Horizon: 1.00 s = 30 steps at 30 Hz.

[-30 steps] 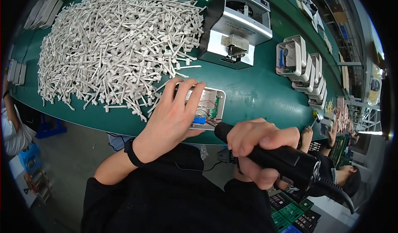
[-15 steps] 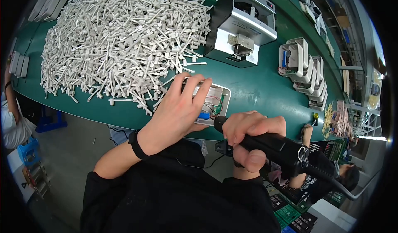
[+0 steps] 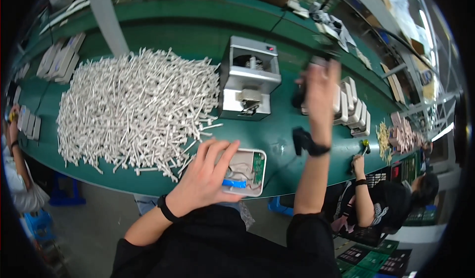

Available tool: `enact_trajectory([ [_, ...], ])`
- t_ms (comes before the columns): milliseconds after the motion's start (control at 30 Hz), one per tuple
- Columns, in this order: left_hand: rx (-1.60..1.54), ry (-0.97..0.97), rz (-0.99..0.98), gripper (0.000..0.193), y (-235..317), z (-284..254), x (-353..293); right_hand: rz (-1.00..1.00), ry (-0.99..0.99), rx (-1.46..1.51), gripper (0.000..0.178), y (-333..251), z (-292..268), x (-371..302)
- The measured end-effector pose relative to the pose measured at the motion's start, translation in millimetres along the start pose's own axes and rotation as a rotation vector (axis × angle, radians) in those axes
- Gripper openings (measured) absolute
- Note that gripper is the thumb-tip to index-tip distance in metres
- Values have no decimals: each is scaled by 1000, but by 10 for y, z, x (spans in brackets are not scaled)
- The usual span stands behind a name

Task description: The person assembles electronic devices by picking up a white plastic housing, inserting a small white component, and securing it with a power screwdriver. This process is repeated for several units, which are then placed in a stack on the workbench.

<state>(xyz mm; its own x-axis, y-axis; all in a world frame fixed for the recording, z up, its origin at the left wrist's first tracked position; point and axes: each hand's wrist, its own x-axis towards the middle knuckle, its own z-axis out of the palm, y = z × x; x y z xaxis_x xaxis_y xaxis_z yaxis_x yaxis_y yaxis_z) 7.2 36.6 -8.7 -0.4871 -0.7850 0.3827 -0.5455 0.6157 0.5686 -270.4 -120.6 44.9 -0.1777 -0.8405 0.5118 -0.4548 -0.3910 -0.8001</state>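
My left hand (image 3: 203, 176) grips the left side of an open white plastic housing (image 3: 263, 165) at the bench's front edge. Inside the housing lie a green circuit board (image 3: 258, 169), a blue cylindrical cell (image 3: 234, 183) and thin wires. My right hand (image 3: 321, 92) is raised over the bench, right of the grey machine, and smeared by motion. A black electric screwdriver (image 3: 299, 99) shows as dark blurred parts beside and above that hand, mostly hidden by it. A black band with a dark block sits on my right wrist.
A large heap of white plastic stick-like parts (image 3: 138, 109) covers the bench's left. Behind the housing stands a grey machine (image 3: 250, 77). Stacked white housings (image 3: 356, 114) lie to the right, near a co-worker's hand (image 3: 358, 164). Another person's arm (image 3: 16, 142) shows far left.
My right hand has gone from beside the housing up and away over the bench, with the screwdriver. My left hand stays on the housing. The view has tilted upward.
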Motion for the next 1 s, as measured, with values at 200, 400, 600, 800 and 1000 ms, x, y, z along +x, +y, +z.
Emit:
enact_trajectory([
  [200, -163, -23, 154, 103, 97, 159, 141, -211, -88, -132, 43, 448, 321, 206],
  [400, -81, 21, 221, 82, 16, 123, 247, -242, -258, -336, 42, -126, -173, -317],
  [600, 49, 34, 418, 77, 48, 287, 423, 61, -948, -215, 48, -861, -853, -1069],
  [800, 55, 7, 451, 71, 225, 406, 631, 291, -643, -342, 50, -986, -986, -1275],
  [1000, -121, -35, 260, 74, 339, 268, 347, 178, -336, -609, 38, -670, -1119, -945],
])
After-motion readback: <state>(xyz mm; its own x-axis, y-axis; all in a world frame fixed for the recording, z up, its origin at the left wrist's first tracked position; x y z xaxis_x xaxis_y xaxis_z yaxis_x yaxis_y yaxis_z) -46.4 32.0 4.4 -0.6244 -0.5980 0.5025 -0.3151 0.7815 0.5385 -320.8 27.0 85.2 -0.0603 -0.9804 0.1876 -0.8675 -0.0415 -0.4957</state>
